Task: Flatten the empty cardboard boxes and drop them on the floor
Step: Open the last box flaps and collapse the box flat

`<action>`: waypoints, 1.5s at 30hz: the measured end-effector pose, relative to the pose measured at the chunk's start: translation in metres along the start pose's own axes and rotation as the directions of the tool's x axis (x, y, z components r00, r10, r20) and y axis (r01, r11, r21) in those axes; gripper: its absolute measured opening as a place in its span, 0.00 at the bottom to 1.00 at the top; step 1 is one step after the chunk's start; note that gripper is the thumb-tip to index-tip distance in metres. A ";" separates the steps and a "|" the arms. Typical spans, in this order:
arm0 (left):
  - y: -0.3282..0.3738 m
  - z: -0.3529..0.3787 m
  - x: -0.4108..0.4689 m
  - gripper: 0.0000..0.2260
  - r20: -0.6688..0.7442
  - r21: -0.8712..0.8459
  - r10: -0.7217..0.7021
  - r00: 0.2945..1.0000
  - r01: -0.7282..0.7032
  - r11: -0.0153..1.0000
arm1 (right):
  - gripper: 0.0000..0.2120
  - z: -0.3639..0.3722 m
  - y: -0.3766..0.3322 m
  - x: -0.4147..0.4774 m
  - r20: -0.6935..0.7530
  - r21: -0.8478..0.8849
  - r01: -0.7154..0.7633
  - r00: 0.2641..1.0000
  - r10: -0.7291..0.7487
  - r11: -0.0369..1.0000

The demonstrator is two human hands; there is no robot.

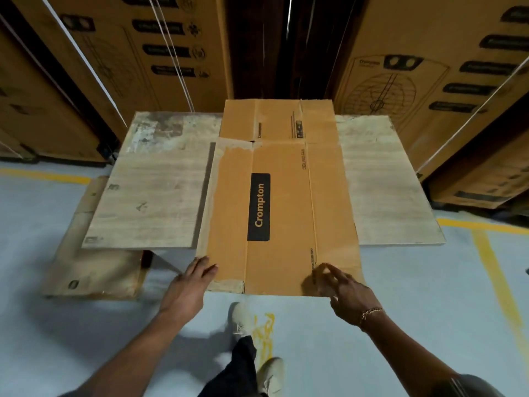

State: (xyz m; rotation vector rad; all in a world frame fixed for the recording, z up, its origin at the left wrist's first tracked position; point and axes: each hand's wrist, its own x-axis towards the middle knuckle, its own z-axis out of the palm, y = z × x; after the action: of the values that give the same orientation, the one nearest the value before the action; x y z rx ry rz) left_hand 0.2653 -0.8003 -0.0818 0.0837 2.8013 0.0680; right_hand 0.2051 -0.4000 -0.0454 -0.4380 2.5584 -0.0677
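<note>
A flattened brown cardboard box [286, 202] with a black "Crompton" label lies lengthwise on a worn wooden table [154, 181], its near end overhanging the table's front edge. My left hand [191, 282] rests with straight fingers on the box's near left corner. My right hand [343, 290] hovers at the near right corner with fingers spread and loosely bent; whether they touch the cardboard is unclear. Another flattened cardboard box [94, 267] lies on the floor to the left, partly under the table.
Tall stacks of printed cartons [114, 53] stand at back left, and more cartons [443, 67] at back right, with a dark gap between them. The grey floor [415, 310] has yellow lines. My shoes [269, 373] stand just below the box's near edge.
</note>
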 end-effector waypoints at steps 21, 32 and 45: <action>-0.005 -0.026 0.071 0.32 0.433 -0.826 -0.575 0.694 0.561 0.056 | 0.24 -0.019 0.035 0.048 0.115 0.825 -0.456 0.714 0.691 0.335; 0.009 -0.089 -0.009 0.29 -0.335 -0.768 -0.593 0.732 0.153 0.623 | 0.22 -0.050 -0.001 -0.006 -0.369 0.757 -0.172 0.683 0.630 0.630; -0.141 -0.124 -0.145 0.25 -0.388 -0.873 -0.788 0.478 0.082 0.480 | 0.28 -0.109 -0.183 0.018 -0.625 0.638 0.178 0.689 0.368 0.749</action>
State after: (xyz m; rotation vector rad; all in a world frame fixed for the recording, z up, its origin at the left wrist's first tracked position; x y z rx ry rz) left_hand 0.3530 -0.9547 0.0749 -1.3170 3.0939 1.5103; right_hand 0.1878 -0.5834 0.0633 0.0629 3.0274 -1.3343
